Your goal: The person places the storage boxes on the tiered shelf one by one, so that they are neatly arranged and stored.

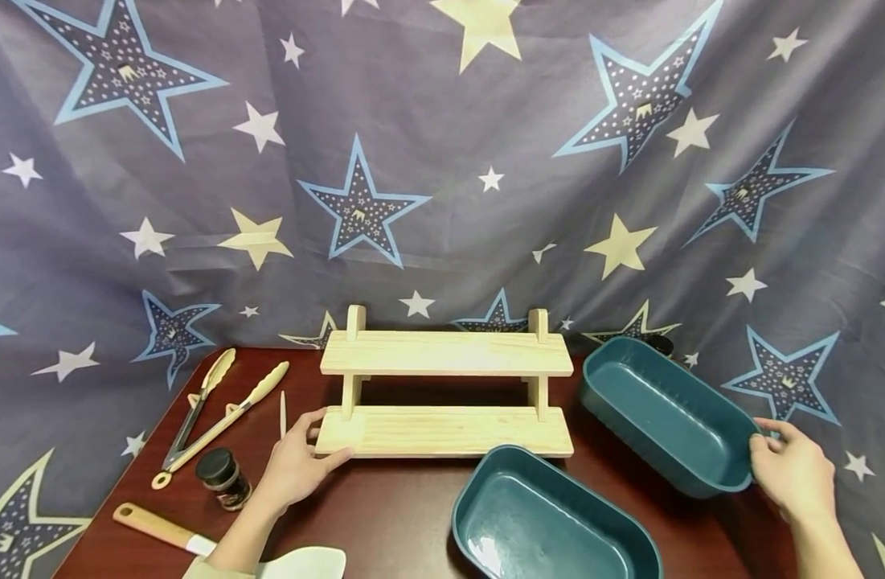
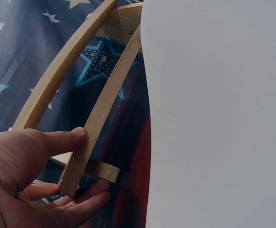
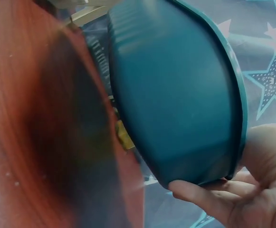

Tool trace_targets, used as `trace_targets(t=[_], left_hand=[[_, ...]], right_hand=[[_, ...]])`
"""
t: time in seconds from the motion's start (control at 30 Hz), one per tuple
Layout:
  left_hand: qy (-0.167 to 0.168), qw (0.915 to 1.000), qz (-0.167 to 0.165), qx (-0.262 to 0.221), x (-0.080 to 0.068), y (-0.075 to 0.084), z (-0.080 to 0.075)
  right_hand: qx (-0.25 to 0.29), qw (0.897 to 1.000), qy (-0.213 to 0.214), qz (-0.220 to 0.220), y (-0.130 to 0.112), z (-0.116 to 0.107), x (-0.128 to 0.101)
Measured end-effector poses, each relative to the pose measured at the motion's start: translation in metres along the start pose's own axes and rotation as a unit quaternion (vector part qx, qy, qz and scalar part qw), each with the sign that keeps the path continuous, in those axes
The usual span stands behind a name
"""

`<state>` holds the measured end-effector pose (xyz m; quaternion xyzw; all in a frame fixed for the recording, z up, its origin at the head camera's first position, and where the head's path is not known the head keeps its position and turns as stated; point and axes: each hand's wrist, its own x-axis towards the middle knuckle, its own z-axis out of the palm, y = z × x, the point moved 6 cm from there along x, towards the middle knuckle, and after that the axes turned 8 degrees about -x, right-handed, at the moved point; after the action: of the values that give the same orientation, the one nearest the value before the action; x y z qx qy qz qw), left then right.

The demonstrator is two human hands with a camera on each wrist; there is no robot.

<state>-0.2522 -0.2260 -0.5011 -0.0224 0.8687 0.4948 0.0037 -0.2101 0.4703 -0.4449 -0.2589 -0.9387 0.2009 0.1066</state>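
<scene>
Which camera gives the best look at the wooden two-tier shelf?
The head view: the whole wooden shelf shows, with the left hand gripping its lower board's corner. The left wrist view shows only board edges up close; the right wrist view shows at most a pale sliver behind the teal tub.

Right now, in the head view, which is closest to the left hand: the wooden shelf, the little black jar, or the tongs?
1. Wooden shelf: the left hand holds its lower left corner.
2. Black jar: just left of the hand.
3. Tongs: farther left and back.

Tongs, black jar, spatula, second teal tub.
</scene>
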Motion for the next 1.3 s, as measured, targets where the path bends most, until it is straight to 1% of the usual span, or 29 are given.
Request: trace_targets(t=[0.2,0.4,0.47,0.6,0.8,1.0,1.2,1.3], left_hand=[[-0.002,1.0,-0.005,-0.001,0.002,0.0,0.001],[-0.001,0.9999,-0.003,-0.011,0.002,0.002,0.002],[0.0,0.9999,-0.003,-0.012,0.003,0.002,0.003],[-0.001,0.9999,-0.002,-0.016,0.002,0.001,0.006],[0.003,0.9998,-0.005,-0.018,0.0,0.0,0.005],[-0.002,0.9998,-0.008,-0.018,-0.001,-0.001,0.002],[-0.002,0.9997,-0.014,-0.02,-0.002,-0.001,0.001],[-0.002,0.9996,-0.015,-0.022,-0.001,-0.002,0.001]], right_hand=[[0.01,1.0,0.005,-0.007,-0.006,-0.014,0.0],[0.013,0.998,0.041,-0.036,-0.013,-0.027,0.003],[0.01,0.998,0.053,-0.033,-0.015,-0.031,0.004],[0.002,0.998,0.063,-0.019,-0.02,-0.036,0.005],[0.016,0.997,0.065,-0.035,-0.031,-0.044,0.006],[-0.003,0.996,0.069,-0.065,-0.044,-0.052,0.01],[0.019,0.993,0.058,-0.102,-0.058,-0.056,0.012],[0.028,0.992,0.059,-0.107,-0.067,-0.059,0.013]])
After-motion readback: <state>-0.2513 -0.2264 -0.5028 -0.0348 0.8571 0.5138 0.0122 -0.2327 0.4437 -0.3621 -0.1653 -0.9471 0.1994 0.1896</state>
